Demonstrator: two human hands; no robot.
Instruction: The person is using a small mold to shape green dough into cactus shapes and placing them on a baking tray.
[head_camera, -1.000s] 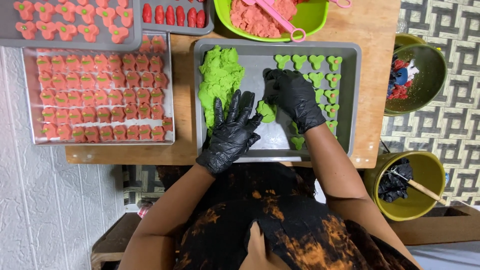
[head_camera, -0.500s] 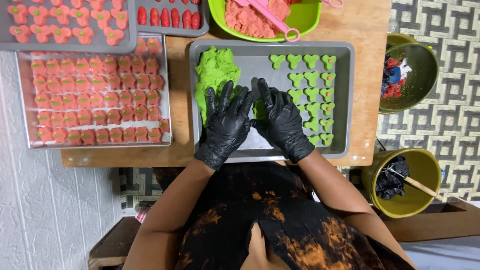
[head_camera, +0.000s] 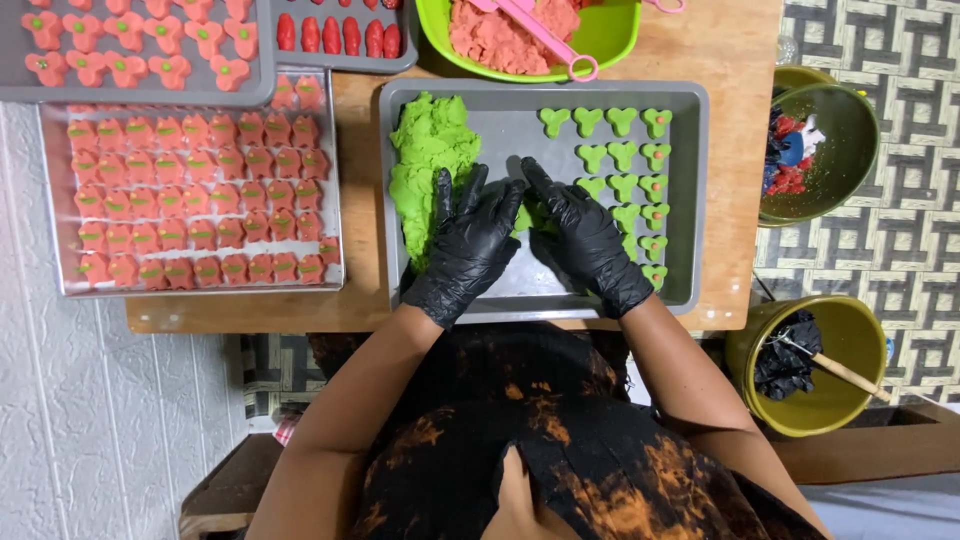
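Note:
Both hands wear black gloves and lie over a grey metal tray (head_camera: 690, 200) on a wooden table. A big lump of green dough (head_camera: 430, 165) fills the tray's left side. My left hand (head_camera: 470, 245) rests flat beside it, fingers spread. My right hand (head_camera: 585, 235) lies next to the left, and a small piece of green dough (head_camera: 527, 215) shows between the two hands. Rows of small green shaped pieces (head_camera: 625, 160) sit on the tray's right side.
A tray of red-orange shaped pieces (head_camera: 190, 190) lies left, with two more trays (head_camera: 150, 50) behind. A green bowl of orange dough (head_camera: 520, 35) with a pink tool stands at the back. Two olive buckets (head_camera: 830, 370) stand to the right of the table.
My two hands have come together at the tray's middle. The right hand moved left, away from the shaped pieces, and now meets the left over a small piece of green dough.

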